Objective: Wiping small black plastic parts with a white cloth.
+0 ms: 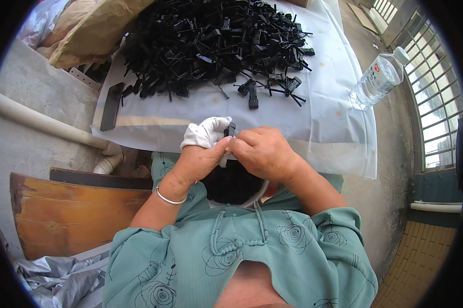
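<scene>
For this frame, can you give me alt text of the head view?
Both hands, left hand and right hand, pinch a small black plastic part with white cloth above a bowl. Beyond lie a black parts heap and a water bottle.

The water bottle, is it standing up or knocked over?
Standing up. The water bottle rests on its base on the white sheet, its cap on top.
</scene>
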`<state>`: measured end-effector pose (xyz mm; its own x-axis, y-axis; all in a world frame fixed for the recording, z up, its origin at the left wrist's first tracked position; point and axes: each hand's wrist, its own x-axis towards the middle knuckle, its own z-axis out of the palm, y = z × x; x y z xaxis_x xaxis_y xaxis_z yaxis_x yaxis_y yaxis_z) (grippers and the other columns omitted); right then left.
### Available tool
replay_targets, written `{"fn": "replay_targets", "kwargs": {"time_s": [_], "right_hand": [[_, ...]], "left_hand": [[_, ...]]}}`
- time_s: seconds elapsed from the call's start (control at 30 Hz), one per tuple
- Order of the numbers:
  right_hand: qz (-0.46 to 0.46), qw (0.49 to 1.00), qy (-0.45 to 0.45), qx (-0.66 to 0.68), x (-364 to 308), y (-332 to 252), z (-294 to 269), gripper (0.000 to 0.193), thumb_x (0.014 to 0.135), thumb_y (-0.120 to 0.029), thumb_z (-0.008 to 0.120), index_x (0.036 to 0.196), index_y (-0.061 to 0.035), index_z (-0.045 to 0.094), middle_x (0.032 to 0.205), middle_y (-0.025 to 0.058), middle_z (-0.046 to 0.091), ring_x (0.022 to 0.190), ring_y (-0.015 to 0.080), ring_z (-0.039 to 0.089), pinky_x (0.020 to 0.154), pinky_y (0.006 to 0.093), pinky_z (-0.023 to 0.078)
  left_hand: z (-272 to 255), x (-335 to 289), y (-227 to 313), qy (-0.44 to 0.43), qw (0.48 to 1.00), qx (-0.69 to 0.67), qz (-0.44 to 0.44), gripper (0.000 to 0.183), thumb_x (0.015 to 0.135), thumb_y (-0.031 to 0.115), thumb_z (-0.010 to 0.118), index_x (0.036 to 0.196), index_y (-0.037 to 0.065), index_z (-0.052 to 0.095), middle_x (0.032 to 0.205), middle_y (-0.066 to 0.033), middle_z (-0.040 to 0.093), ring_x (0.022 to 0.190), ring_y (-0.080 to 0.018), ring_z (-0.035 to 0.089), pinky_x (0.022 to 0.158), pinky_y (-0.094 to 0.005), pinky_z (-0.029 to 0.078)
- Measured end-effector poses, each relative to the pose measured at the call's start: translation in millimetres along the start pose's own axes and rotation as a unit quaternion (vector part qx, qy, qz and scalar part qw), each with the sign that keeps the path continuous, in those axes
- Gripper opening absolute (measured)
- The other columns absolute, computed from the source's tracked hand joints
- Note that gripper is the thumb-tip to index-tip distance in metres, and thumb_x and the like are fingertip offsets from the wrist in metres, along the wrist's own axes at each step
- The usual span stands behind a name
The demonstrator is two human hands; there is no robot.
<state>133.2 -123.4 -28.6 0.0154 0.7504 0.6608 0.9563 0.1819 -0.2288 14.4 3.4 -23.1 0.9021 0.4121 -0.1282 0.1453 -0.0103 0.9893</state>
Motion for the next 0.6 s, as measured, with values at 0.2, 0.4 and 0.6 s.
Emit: {"fn": "replay_targets", "kwargs": {"time_s": [0.2,0.4,0.6], "right_hand": [[0.292,0.913,0.092,0.270,7,-8,5,0.014,0.079,-0.009,0.066,0.077,-0.0049,0.052,0.059,0.0017,0.045,0.051,0.0098,0.040,0.046,0.0231,0.034],[0.323,0.869,0.013,0.374,12,-1,0,0.018,0.088,-0.016,0.057,0.078,-0.0014,0.052,0.061,0.0052,0.047,0.055,0.0115,0.042,0.051,0.0256,0.037],[0.260,0.915,-0.021,0.307,8,2,5,0.022,0.091,-0.017,0.050,0.078,0.0001,0.053,0.063,0.0119,0.048,0.055,0.0209,0.043,0.053,0.0307,0.039]], "left_hand": [[3,-6,9,-0.040,0.995,-0.084,0.028,0.028,0.087,0.005,0.055,0.113,-0.001,0.048,0.082,-0.0021,0.058,0.054,-0.0039,0.048,0.047,-0.0172,0.042],[0,-7,11,-0.024,0.994,-0.095,0.051,0.031,0.085,0.000,0.053,0.115,-0.001,0.047,0.088,-0.0018,0.057,0.062,-0.0045,0.050,0.053,-0.0177,0.044],[4,-6,16,0.038,0.997,-0.017,0.059,0.029,0.084,-0.001,0.054,0.112,-0.002,0.053,0.090,-0.0025,0.059,0.065,-0.0041,0.051,0.056,-0.0189,0.046]]}}
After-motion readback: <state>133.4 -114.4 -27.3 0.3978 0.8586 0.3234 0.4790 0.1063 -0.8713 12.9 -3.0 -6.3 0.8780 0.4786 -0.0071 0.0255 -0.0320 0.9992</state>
